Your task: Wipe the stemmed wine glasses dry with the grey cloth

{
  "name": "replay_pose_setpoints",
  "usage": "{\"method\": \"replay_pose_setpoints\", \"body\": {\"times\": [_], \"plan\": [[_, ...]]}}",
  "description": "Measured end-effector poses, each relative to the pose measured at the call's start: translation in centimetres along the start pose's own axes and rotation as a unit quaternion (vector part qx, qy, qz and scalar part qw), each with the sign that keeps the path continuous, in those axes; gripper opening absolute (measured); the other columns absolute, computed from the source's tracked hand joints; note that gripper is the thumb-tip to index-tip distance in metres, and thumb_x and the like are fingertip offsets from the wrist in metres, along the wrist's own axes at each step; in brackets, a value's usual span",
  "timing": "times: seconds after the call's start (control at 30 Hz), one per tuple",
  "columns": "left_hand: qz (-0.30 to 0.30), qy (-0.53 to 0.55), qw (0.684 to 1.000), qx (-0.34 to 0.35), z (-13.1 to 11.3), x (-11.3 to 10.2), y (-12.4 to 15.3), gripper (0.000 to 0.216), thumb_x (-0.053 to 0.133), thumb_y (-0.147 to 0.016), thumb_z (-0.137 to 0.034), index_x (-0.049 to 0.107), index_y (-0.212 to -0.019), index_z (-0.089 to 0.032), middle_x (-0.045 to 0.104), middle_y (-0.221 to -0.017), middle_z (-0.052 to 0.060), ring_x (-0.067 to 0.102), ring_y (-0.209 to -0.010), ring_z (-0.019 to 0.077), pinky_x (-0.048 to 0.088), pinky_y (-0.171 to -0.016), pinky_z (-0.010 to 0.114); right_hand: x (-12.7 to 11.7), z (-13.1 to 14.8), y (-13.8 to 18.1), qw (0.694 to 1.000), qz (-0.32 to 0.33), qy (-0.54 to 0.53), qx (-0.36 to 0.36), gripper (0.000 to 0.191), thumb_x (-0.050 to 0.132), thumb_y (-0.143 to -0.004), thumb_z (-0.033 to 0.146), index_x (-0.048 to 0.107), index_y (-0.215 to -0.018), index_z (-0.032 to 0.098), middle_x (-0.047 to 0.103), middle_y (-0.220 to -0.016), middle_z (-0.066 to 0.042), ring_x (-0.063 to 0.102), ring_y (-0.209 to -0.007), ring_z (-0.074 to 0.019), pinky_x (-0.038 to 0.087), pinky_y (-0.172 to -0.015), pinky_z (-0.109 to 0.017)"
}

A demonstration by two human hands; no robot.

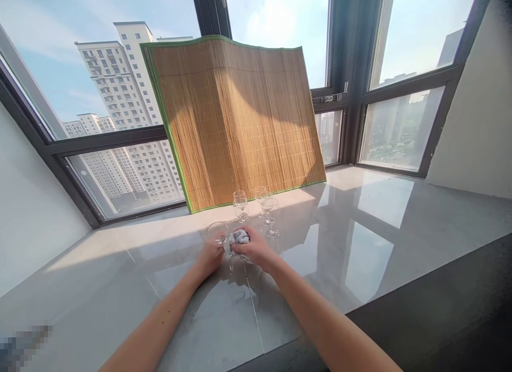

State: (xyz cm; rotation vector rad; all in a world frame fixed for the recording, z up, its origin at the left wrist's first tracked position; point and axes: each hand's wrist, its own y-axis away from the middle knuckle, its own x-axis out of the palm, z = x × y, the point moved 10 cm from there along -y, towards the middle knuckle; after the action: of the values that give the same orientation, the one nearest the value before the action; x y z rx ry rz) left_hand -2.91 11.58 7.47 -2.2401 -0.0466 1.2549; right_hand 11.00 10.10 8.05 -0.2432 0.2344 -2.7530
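Observation:
My left hand (213, 253) is closed around a clear stemmed glass (218, 230), whose bowl shows above the fingers. Bunched up in my right hand (255, 249) is a pale grey-white cloth (240, 237), pressed close against the left hand and the glass. The glass's lower part is hidden by the fingers and the cloth. Just beyond my hands, several more glasses stand upright on the tiled ledge (340, 286): one stemmed glass (240, 205) at the left and another stemmed glass (272, 217) nearer at the right, overlapping those behind it.
A bamboo mat (244, 121) with green edging leans upright against the window frame (110, 144) behind the glasses. Sunlight reflects off the shiny ledge at the right. The ledge's dark front edge (420, 313) runs along the lower right. White walls close both sides.

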Motion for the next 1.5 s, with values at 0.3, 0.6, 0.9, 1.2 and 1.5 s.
{"method": "replay_pose_setpoints", "body": {"times": [0.3,0.6,0.9,1.2,1.5], "plan": [[-0.051,0.005,0.998,-0.031,0.3,-1.9,0.3,0.029,0.039,-0.094,-0.036,0.062,-0.088,-0.02,0.066,-0.094,0.007,0.061,-0.092,0.0202,0.048,-0.087,0.034,-1.2,2.0,-0.1,0.995,-0.059,-0.013,-0.079,0.044,0.075,-0.061,0.03,0.057,-0.1,0.021,0.055,-0.077,0.003,0.051,-0.067,-0.0122,0.045,-0.06,-0.024],[-0.095,-0.062,0.991,-0.074,0.7,-3.2,0.9,0.028,0.048,-0.091,-0.038,0.061,-0.073,-0.021,0.064,-0.09,0.004,0.057,-0.075,0.015,0.044,-0.073,0.028,-0.7,5.1,1.7,0.945,-0.092,0.21,-0.233,0.037,0.063,-0.077,0.028,0.053,-0.113,0.024,0.063,-0.086,-0.001,0.057,-0.073,-0.015,0.045,-0.069,-0.026],[-0.111,-0.054,0.987,-0.101,1.5,-3.5,1.2,0.024,0.053,-0.088,-0.039,0.067,-0.08,-0.022,0.065,-0.095,0.006,0.06,-0.076,0.0168,0.045,-0.072,0.027,-2.5,6.4,2.1,0.936,-0.168,0.182,-0.249,0.033,0.058,-0.082,0.031,0.05,-0.113,0.023,0.063,-0.084,0.0,0.056,-0.07,-0.0148,0.044,-0.068,-0.026],[-0.128,-0.008,0.984,-0.12,2.6,-3.5,1.3,0.022,0.051,-0.088,-0.034,0.07,-0.084,-0.023,0.066,-0.093,0.005,0.061,-0.081,0.0175,0.047,-0.074,0.028,-2.7,6.2,2.2,0.927,-0.185,0.22,-0.241,0.032,0.057,-0.082,0.029,0.051,-0.113,0.024,0.063,-0.084,-0.001,0.055,-0.07,-0.0157,0.043,-0.067,-0.027],[-0.116,-0.068,0.986,-0.095,2.4,-4.3,1.3,0.024,0.053,-0.084,-0.019,0.076,-0.09,-0.025,0.062,-0.095,0.004,0.06,-0.089,0.0188,0.047,-0.08,0.03,-2.6,1.6,-1.8,0.936,-0.093,0.333,-0.073,0.041,0.059,-0.063,0.013,0.06,-0.102,0.025,0.062,-0.072,0.002,0.054,-0.061,-0.0167,0.033,-0.054,-0.025]]}}
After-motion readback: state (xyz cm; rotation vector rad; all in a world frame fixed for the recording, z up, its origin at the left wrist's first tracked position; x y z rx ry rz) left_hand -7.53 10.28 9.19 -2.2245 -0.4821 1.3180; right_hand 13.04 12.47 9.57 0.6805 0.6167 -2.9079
